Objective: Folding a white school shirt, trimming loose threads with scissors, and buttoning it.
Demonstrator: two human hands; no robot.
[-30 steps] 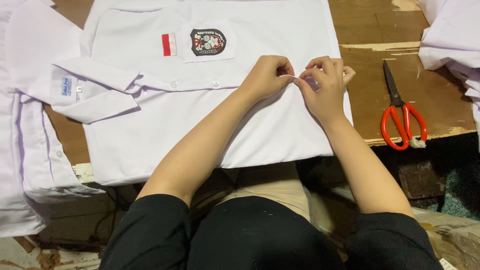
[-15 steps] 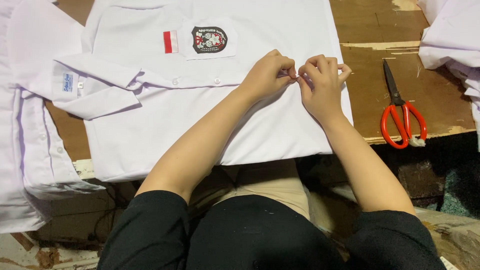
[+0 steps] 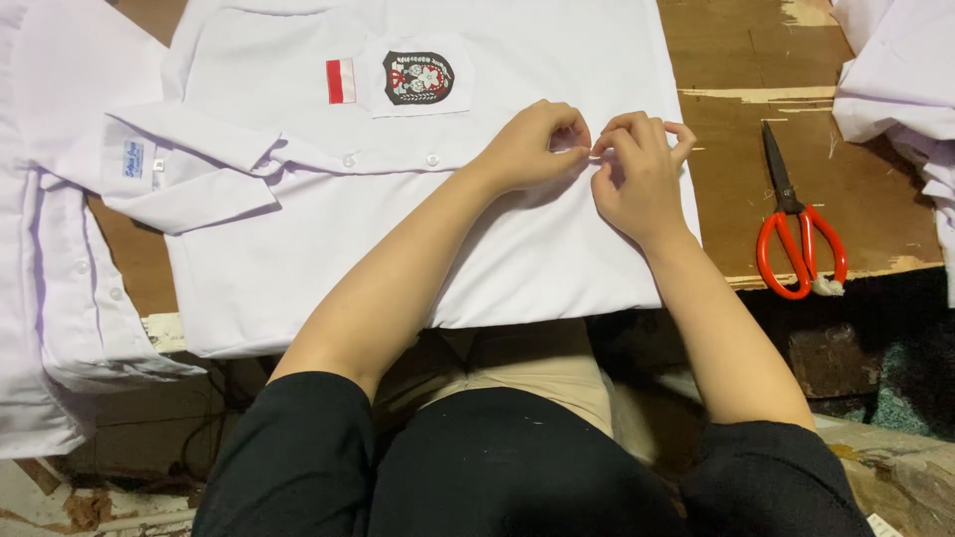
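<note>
- Left hand (image 3: 532, 147) and right hand (image 3: 637, 169) meet at upper centre, fingertips pinching the placket of a white buttoned cotton shirt (image 3: 298, 259) spread on the worn wooden bench (image 3: 736, 60).
- Orange-handled steel scissors (image 3: 796, 224) lie right.

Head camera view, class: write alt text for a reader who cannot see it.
Left hand and right hand pinch together at the placket of a white short-sleeved cotton shirt lying flat on a worn wooden table; orange-handled steel scissors lie to the right.

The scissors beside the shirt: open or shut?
Shut. The scissors lie flat on the wooden table, blades together in one dark line, red handles side by side, apart from both hands.
</note>
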